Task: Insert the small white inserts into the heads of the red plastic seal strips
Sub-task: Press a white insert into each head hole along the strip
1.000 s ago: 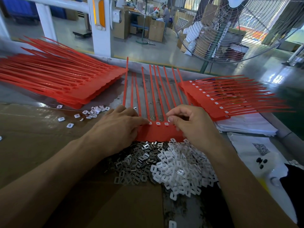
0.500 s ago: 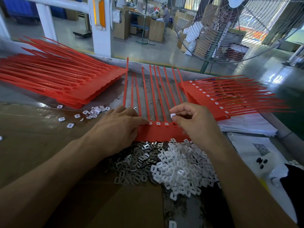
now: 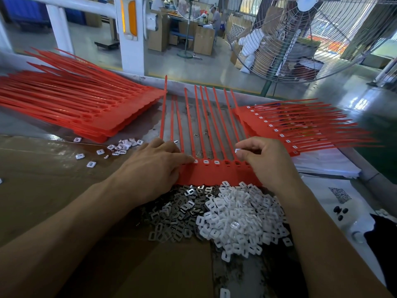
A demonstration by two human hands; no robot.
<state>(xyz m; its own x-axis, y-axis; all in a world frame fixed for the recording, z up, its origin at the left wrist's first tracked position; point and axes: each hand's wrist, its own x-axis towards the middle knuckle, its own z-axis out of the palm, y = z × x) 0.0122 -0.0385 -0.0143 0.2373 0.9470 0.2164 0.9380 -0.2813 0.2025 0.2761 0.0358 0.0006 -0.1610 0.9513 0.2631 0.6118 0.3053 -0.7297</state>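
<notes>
A joined row of red seal strips (image 3: 217,175) lies in the middle of the counter (image 3: 25,125), heads toward the person and tails pointing to the far edge. The left hand (image 3: 154,168) lies flat on the row's left end, fingers straight, the fingertips pressing by the leftmost filled head. Three heads beside it carry white inserts; the heads further right look unfilled. The right hand (image 3: 266,162) hovers over the row's right end, thumb and forefinger pinching a small white insert (image 3: 237,150). Just nearer than the row sit a heap of white inserts (image 3: 238,218) and, to its left, a heap of grey metal clips (image 3: 178,214). A stack of unfilled red strips (image 3: 86,108) rests toward the far left corner, and a stack of fitted strips (image 3: 300,127) at the right edge.
</notes>
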